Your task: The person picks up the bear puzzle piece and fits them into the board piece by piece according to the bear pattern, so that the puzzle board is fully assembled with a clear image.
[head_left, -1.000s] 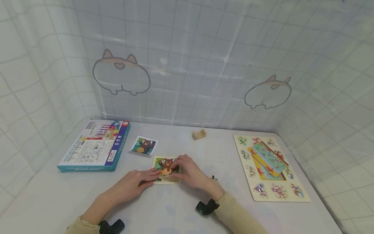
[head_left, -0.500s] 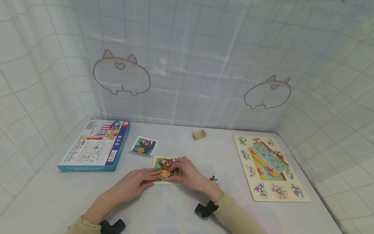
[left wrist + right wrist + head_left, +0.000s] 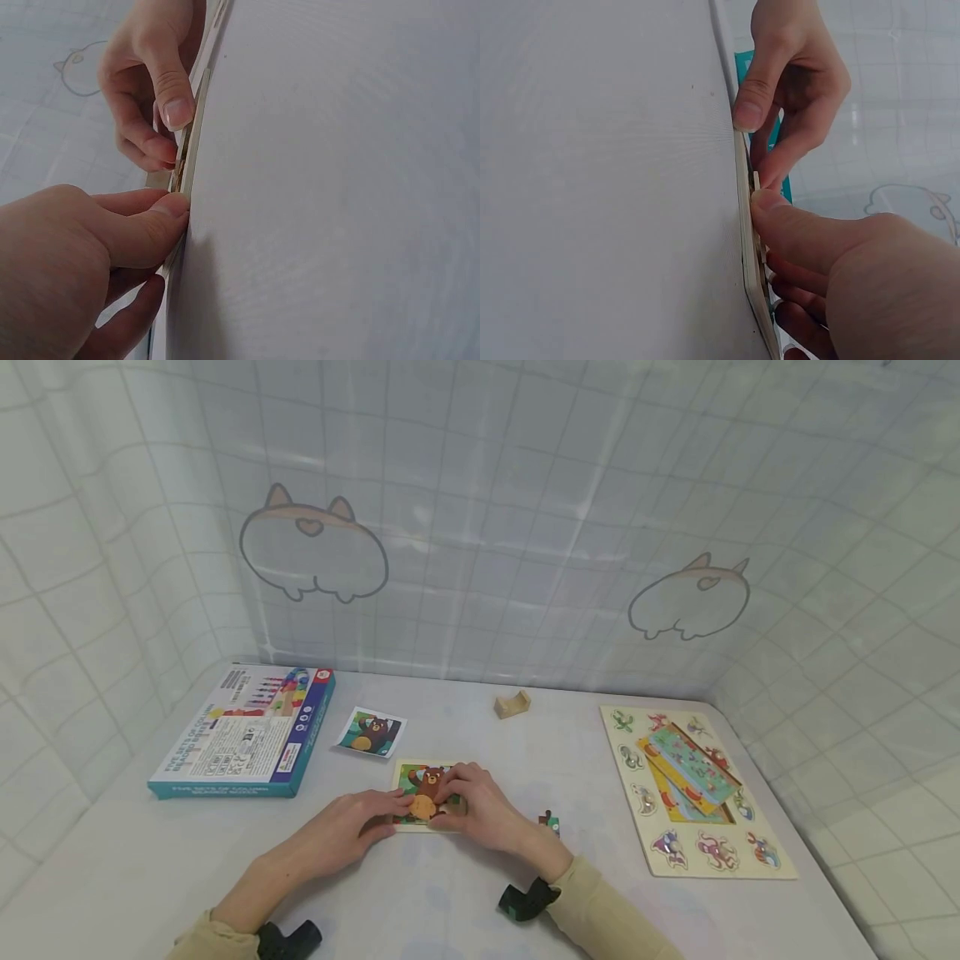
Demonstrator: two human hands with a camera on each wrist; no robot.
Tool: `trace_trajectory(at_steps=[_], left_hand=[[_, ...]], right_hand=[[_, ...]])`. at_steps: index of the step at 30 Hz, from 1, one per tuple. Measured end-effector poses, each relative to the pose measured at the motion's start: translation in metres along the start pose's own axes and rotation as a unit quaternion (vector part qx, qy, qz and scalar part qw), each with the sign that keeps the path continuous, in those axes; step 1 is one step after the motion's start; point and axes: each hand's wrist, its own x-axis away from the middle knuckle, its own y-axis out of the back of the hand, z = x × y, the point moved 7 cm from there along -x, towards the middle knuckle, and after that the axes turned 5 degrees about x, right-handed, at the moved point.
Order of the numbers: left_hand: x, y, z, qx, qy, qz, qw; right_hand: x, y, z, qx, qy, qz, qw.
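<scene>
A small wooden bear puzzle board point(image 3: 423, 829) lies flat on the table between both hands. Its bear picture shows a brown head and an orange belly. My right hand point(image 3: 483, 806) pinches a thin bear puzzle piece point(image 3: 424, 808) between thumb and fingers over the board. In the right wrist view that puzzle piece point(image 3: 756, 180) stands slightly proud of the board's rim. My left hand point(image 3: 341, 827) grips the board's left side, thumb at the near edge and fingertips reaching onto the picture. Fingers hide part of the board's right half.
Behind the board lies a bear picture card point(image 3: 372, 732). A notched wooden block point(image 3: 512, 704) sits farther back. One loose puzzle piece point(image 3: 550, 821) is beside the right wrist. A boxed set point(image 3: 247, 727) lies left; a peg board point(image 3: 637, 777) bearing cards point(image 3: 690, 768) lies right.
The piece in the right hand has shifted slightly left and toward the person, and the orange belly shows lower on the board. The left hand has barely moved.
</scene>
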Motion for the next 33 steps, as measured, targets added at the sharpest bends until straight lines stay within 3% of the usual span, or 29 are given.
trace_trajectory(at_steps=[6,19,33], left_hand=[[0.0008,-0.0006,-0.0007,-0.008,0.006,-0.003,1.0],[0.0002,-0.0039,-0.0066,-0.058,-0.04,0.003,0.9976],[0.0006,-0.0046,-0.0083,-0.071,-0.051,0.013,0.9961]], right_hand=[[-0.0002,0.0001,0.0012,0.006,0.0,-0.005,1.0],[0.0,-0.0005,0.0003,0.019,0.007,-0.014,0.9997],[0.0005,-0.0006,0.0018,0.005,0.01,0.0,0.9999]])
